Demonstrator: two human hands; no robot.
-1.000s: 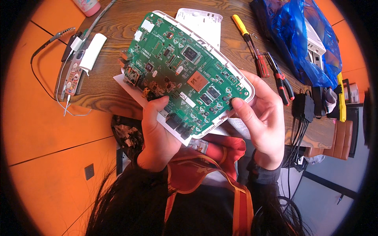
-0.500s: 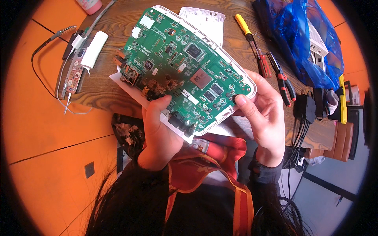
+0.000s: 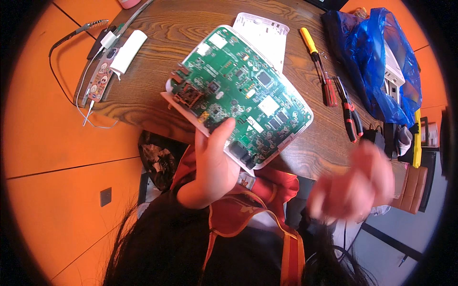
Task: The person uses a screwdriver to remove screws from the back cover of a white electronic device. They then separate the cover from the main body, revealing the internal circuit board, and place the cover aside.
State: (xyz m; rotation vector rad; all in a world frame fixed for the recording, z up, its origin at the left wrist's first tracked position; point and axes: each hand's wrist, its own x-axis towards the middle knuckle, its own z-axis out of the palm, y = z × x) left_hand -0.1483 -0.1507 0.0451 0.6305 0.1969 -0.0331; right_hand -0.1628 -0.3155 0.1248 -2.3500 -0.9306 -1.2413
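Note:
My left hand (image 3: 214,162) grips a green circuit board (image 3: 234,66) that sits in a white plastic housing (image 3: 306,106). Its thumb presses on the board's near edge, beside the black sockets; the other fingers are hidden underneath. The board is tilted above the wooden table, its chips and components facing up. Apart from it, my right hand (image 3: 355,183) is at the right near the table edge, smeared by motion, so its fingers cannot be made out. A white plastic cover (image 3: 267,35) lies on the table just behind the board.
Right of the board lie a yellow-handled screwdriver (image 3: 309,40), another with a red handle (image 3: 329,93) and red-and-black pliers (image 3: 350,117). A blue plastic bag (image 3: 367,52) holds white devices. At left are a phone (image 3: 102,76), a white roll (image 3: 130,51) and cables on the wooden table (image 3: 157,33).
My right hand has let go of the board's right corner and moved right and toward me. My left hand still holds the board, which has shifted slightly to the right in view.

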